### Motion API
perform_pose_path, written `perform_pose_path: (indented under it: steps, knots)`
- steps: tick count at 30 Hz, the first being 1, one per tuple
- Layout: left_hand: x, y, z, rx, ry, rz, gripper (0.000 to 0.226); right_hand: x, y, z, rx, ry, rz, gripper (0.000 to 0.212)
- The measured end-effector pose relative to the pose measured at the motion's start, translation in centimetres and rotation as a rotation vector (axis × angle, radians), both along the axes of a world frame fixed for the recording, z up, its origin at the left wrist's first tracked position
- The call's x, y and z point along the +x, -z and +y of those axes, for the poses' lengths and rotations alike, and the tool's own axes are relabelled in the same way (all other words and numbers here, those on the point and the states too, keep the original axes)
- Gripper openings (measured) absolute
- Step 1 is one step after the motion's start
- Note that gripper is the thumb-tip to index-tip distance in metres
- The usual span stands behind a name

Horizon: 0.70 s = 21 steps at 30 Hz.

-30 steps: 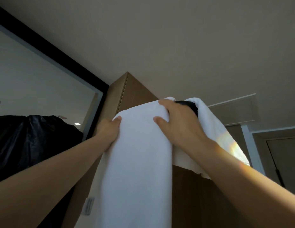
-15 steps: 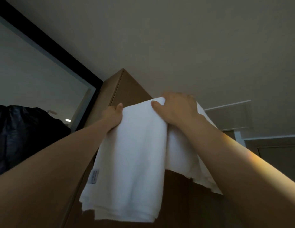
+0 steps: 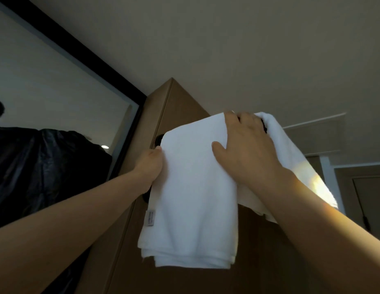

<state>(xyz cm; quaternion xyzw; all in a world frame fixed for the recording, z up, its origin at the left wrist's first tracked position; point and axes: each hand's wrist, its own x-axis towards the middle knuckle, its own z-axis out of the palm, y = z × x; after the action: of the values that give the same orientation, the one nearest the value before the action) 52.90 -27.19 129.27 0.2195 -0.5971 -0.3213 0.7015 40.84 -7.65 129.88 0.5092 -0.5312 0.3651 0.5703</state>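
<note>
A folded white towel [image 3: 195, 198] hangs raised in front of a tall brown cabinet [image 3: 172, 107], its top fold draped over a black bar [image 3: 264, 126]. My left hand [image 3: 149, 166] pinches the towel's left edge, thumb on the front and fingers hidden behind. My right hand [image 3: 246, 151] lies over the top fold, fingers curled over the towel and the bar, thumb spread to the left. A small label [image 3: 150, 218] shows on the lower left edge. The towel's far side hangs down behind my right forearm.
A black-framed mirror [image 3: 83, 66] fills the left wall and reflects a dark shiny garment [image 3: 42, 166]. The ceiling is close above the cabinet top. A doorway with white trim [image 3: 325, 166] stands at the right. Small black fittings [image 3: 158, 140] peek out beside the towel's left edge.
The towel's folded lower end has come into view as the hands held it higher. My right hand's thumb has spread wider, and the black bar shows again under its fingers.
</note>
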Motion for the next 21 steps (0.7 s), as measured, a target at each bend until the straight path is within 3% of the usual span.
perform_pose_path:
  steps: [4,9,12,15,19,21]
  knots:
    - [0.9,0.7,0.1,0.095,0.354,0.121,0.029,-0.1,1.4,0.5,0.034,-0.09,-0.004,0.061]
    - [2.7,1.8,0.2,0.161,0.598,0.008,0.026,-0.8,1.3,0.3,0.189,-0.178,-0.019,0.052]
    - [3.2,1.4,0.4,0.138,0.56,0.036,0.025,-1.0,1.3,-0.3,0.204,-0.29,-0.059,0.051]
    - [3.1,-0.3,0.6,0.093,0.385,0.093,0.027,-1.1,1.0,-0.9,0.18,-0.325,-0.067,0.053]
    - [2.7,-2.7,0.8,0.058,0.206,0.133,0.042,-0.4,-1.0,-0.9,0.087,-0.197,0.008,0.049]
    - [2.2,-3.5,0.5,0.048,0.149,0.14,0.038,0.0,-2.1,-0.8,0.039,-0.08,0.057,0.038]
